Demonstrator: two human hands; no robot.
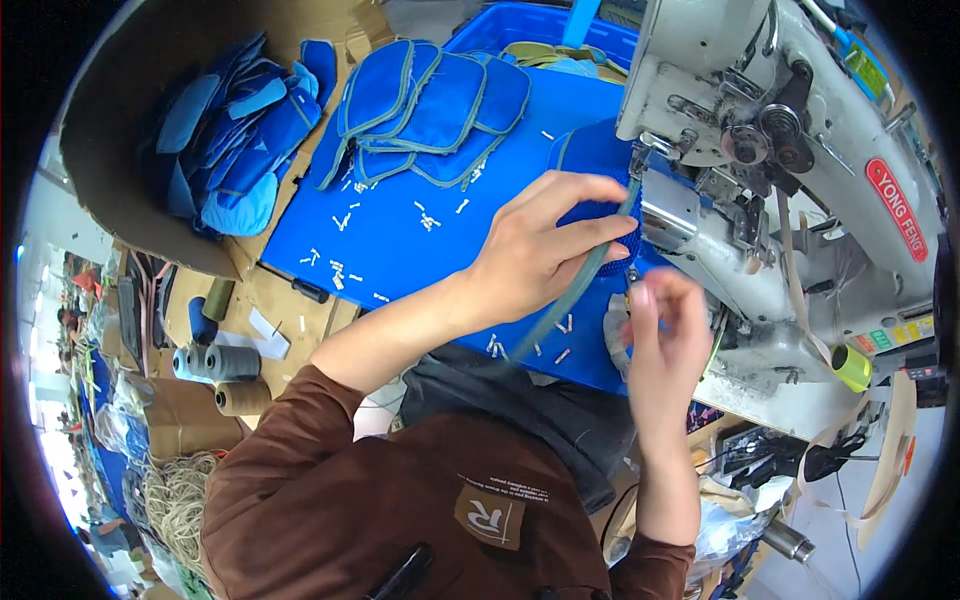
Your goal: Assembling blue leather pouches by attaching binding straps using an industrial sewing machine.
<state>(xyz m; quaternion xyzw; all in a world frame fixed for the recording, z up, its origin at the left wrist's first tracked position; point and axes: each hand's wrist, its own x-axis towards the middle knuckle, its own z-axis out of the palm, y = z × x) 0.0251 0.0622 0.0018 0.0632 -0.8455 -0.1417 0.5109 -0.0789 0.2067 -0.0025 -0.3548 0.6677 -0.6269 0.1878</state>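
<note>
The person's left forearm (410,325) slants forward and across to the right, bare below the elbow; the left hand (550,240) shows me its back, fingers (598,233) bent and slightly parted. The right forearm (667,480) reaches straight forward, the right hand (668,325) blurred, fingers curled near the thumb (645,318).
</note>
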